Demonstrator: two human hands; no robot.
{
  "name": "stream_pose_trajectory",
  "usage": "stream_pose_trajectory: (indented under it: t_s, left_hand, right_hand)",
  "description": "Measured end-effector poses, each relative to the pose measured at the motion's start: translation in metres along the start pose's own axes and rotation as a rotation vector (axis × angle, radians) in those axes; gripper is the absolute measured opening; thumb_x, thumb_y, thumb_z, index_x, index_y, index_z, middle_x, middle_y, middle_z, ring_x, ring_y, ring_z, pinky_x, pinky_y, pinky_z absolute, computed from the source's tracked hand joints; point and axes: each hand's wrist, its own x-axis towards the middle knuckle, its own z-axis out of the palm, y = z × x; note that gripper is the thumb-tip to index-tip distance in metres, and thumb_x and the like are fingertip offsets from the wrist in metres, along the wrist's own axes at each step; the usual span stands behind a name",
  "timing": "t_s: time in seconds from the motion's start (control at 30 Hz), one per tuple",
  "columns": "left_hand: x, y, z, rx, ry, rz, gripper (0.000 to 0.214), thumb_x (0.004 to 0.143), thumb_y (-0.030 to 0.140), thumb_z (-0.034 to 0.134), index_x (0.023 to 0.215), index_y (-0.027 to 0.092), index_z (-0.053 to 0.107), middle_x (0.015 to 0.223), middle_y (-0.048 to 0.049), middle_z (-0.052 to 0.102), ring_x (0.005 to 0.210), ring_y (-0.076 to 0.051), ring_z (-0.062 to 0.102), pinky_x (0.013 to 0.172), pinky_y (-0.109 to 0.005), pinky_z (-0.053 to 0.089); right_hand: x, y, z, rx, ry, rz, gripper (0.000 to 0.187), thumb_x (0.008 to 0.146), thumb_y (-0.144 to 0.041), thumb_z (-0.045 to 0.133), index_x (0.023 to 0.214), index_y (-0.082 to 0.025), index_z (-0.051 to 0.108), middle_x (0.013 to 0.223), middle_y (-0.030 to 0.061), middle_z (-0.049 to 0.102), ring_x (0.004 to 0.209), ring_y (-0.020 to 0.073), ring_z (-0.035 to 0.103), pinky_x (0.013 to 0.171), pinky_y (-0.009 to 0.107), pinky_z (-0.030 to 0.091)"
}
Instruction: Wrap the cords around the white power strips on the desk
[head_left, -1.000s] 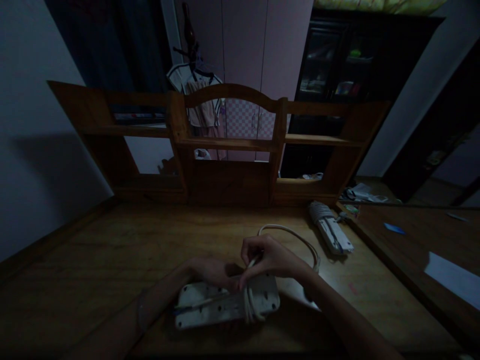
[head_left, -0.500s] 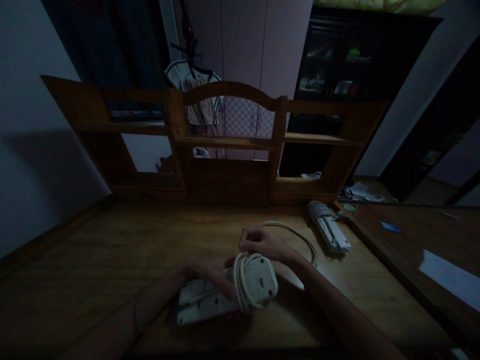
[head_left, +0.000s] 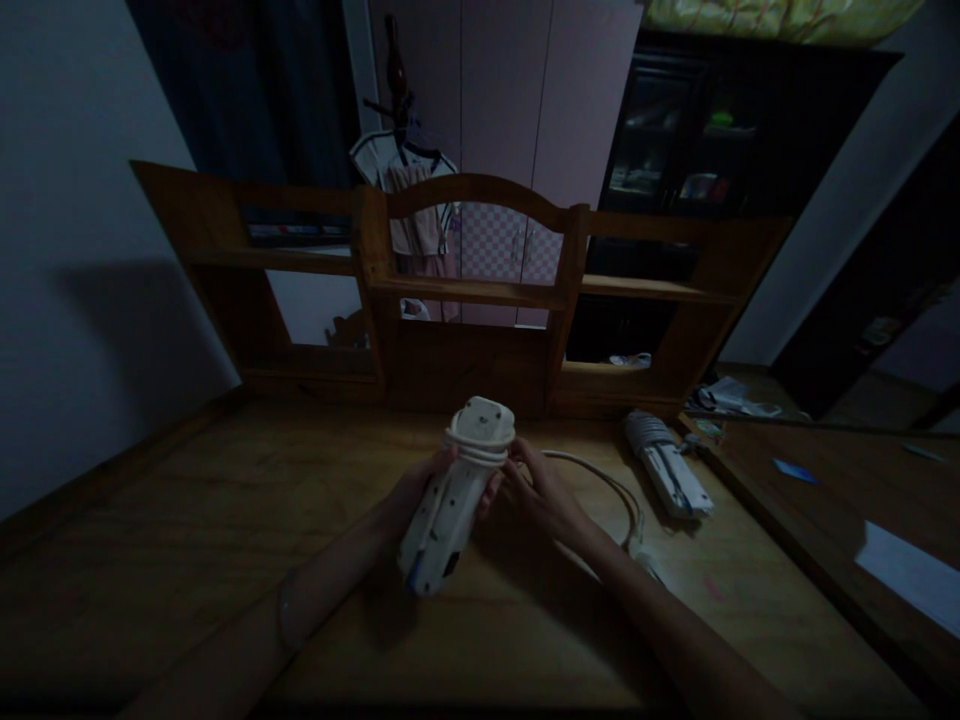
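Observation:
A white power strip (head_left: 450, 510) is tilted up above the wooden desk, its screw-dotted underside facing me. My left hand (head_left: 421, 482) grips it around the middle, fingers wrapped behind. Several turns of its white cord (head_left: 480, 450) circle the far end. Beside that end, on the right, my right hand (head_left: 536, 485) is closed with the fingertips pinching the cord. The loose length of cord arcs over the desk to the right, and its plug (head_left: 649, 565) lies near my right forearm, partly hidden by it.
A second power strip (head_left: 671, 470) with grey cord wound around it lies at the back right. Behind the desk (head_left: 225, 560) stands a wooden shelf rack (head_left: 465, 290). A brown surface on the right holds a paper sheet (head_left: 911, 575) and a blue card (head_left: 795, 470).
The power strip has swung from lying sideways to pointing away from me, raised higher. My right hand has come down to the right side of the coil.

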Motion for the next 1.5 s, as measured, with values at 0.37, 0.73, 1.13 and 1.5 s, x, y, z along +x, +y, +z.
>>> stream_pose_trajectory:
  t_s: [0.37, 0.73, 1.13, 1.5]
  left_hand:
    - [0.012, -0.012, -0.003, 0.176, 0.302, 0.158, 0.041, 0.082, 0.046, 0.058, 0.106, 0.013, 0.064, 0.092, -0.0126, 0.07, 0.072, -0.021, 0.067, 0.068, -0.03, 0.053]
    - [0.013, -0.015, -0.001, 0.347, 0.286, 0.171, 0.04, 0.083, 0.044, 0.057, 0.105, 0.011, 0.062, 0.088, -0.0117, 0.069, 0.067, -0.017, 0.064, 0.06, -0.026, 0.05]
    - [0.016, -0.022, -0.006, 0.331, 0.326, 0.228, 0.048, 0.08, 0.052, 0.059, 0.106, 0.011, 0.062, 0.087, -0.012, 0.069, 0.067, -0.019, 0.065, 0.062, -0.027, 0.051]
    - [0.009, -0.025, -0.004, 0.197, 0.085, 0.042, 0.048, 0.085, 0.048, 0.052, 0.111, 0.009, 0.061, 0.096, -0.0171, 0.067, 0.077, -0.023, 0.066, 0.07, -0.034, 0.052]
  right_hand:
    - [-0.006, -0.006, -0.006, -0.443, 0.104, -0.225, 0.048, 0.093, -0.026, 0.046, 0.139, -0.023, 0.033, 0.135, 0.0103, 0.048, 0.123, 0.0215, 0.047, 0.102, 0.038, 0.042]
    - [-0.004, -0.017, -0.026, -0.607, -0.076, -0.27, 0.031, 0.094, -0.016, 0.043, 0.125, -0.018, 0.047, 0.105, 0.0095, 0.061, 0.093, 0.0207, 0.057, 0.078, 0.034, 0.048]
    - [-0.001, -0.004, -0.022, -0.436, 0.012, -0.216, 0.037, 0.09, -0.022, 0.053, 0.126, -0.023, 0.047, 0.12, 0.0092, 0.055, 0.109, 0.0225, 0.054, 0.091, 0.038, 0.047]
    - [-0.003, 0.01, -0.026, -0.312, -0.064, -0.104, 0.081, 0.082, -0.031, 0.063, 0.146, -0.025, 0.014, 0.146, 0.0121, 0.031, 0.134, 0.023, 0.031, 0.108, 0.042, 0.033]
